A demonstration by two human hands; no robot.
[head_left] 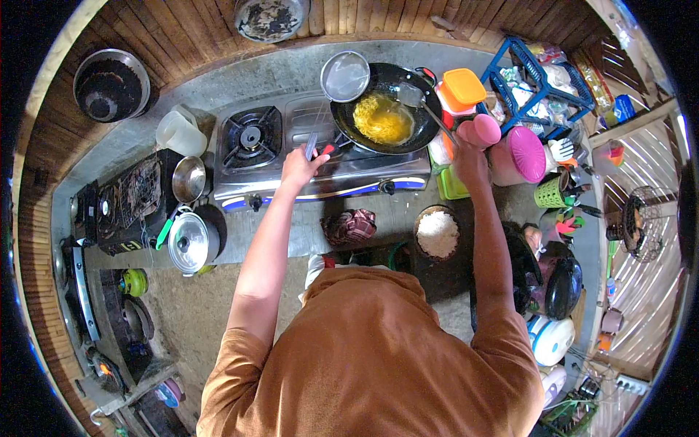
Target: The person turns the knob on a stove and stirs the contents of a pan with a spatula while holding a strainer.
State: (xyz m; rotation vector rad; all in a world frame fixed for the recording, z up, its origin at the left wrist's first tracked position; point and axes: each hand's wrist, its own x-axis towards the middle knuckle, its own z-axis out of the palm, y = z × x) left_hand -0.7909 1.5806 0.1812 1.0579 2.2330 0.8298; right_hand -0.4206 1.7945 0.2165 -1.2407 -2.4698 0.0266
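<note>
On the stove's right burner sits a black wok with yellow food frying in oil. My left hand is closed around the handle of a round mesh strainer, which is raised at the wok's upper left rim. Beside those fingers is the wok's red and black handle. My right hand grips the long handle of a metal spatula. The spatula's blade is over the right part of the wok, above the oil.
The two-burner stove has a bare left burner. Nearer me are a bundled cloth and a bowl of white food. A lidded pot stands left. Orange and pink containers crowd the right, before a blue rack.
</note>
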